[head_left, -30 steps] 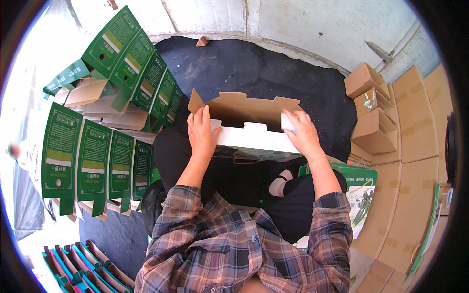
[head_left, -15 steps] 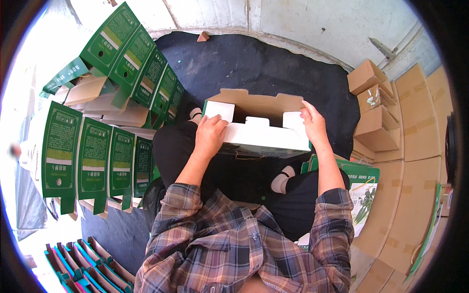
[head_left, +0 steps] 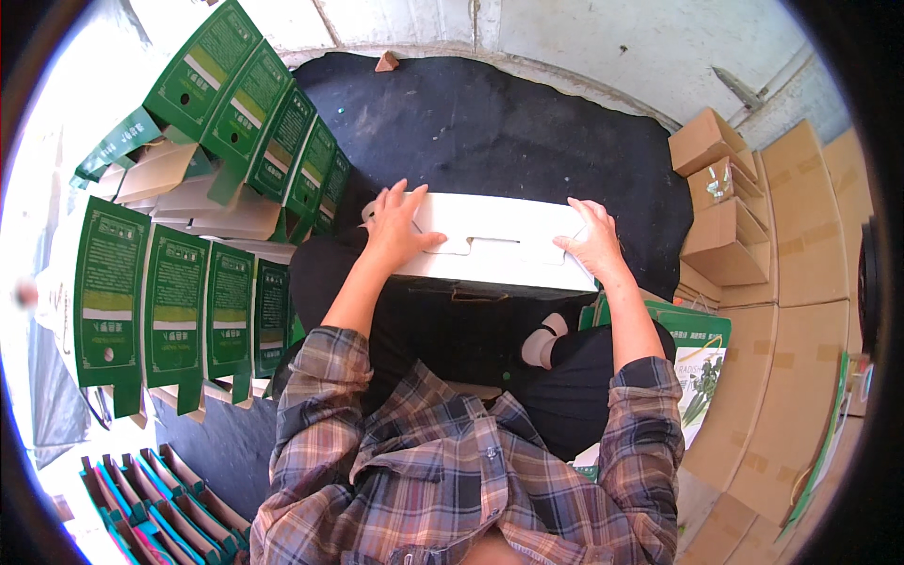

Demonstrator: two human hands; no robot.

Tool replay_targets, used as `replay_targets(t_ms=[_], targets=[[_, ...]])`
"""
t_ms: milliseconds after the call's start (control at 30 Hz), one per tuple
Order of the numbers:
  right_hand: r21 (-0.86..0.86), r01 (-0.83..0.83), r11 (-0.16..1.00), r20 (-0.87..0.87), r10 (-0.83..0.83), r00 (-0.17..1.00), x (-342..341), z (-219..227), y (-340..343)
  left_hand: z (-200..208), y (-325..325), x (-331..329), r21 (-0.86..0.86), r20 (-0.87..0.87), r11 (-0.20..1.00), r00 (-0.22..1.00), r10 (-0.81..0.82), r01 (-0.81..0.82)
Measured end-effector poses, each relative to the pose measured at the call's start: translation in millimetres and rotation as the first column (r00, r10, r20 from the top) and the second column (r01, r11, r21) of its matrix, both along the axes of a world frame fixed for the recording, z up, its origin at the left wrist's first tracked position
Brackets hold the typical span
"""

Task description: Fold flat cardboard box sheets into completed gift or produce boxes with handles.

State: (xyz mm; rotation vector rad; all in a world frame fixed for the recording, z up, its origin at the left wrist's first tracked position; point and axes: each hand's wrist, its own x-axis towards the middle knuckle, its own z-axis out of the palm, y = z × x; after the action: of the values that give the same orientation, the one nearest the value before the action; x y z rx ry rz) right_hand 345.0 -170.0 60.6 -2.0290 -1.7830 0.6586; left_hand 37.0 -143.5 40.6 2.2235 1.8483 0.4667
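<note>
I have the white-topped, rectangular cardboard box (head_left: 508,212) between both hands, long axis left to right. The left hand (head_left: 395,231), digits spread, touches its left end; the right hand (head_left: 595,247), thumb parted from fingers, touches its right. Neither is nearer.

Bright light from the left burns that side white and leaves only soft shadows on the white-topped cardboard box (head_left: 504,215), while the tall brown cardboard cartons (head_left: 805,231) at right bow toward the blackened fisheye edge.
</note>
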Motion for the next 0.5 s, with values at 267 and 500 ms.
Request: replay_targets(t_ms=[267, 500], targets=[[0.105, -0.010, 0.994, 0.261, -0.018, 0.965, -7.2, -18.1, 1.5, 0.5, 5.1, 13.7, -0.059, 0.027, 0.996, 0.998, 0.065, -0.063], [0.130, 0.122, 0.984, -0.072, -0.113, 0.991, 39.9, -52.4, 11.4, -17.0, 21.1, -1.8, -0.047, 0.278, 0.983, 0.943, 0.183, -0.176]])
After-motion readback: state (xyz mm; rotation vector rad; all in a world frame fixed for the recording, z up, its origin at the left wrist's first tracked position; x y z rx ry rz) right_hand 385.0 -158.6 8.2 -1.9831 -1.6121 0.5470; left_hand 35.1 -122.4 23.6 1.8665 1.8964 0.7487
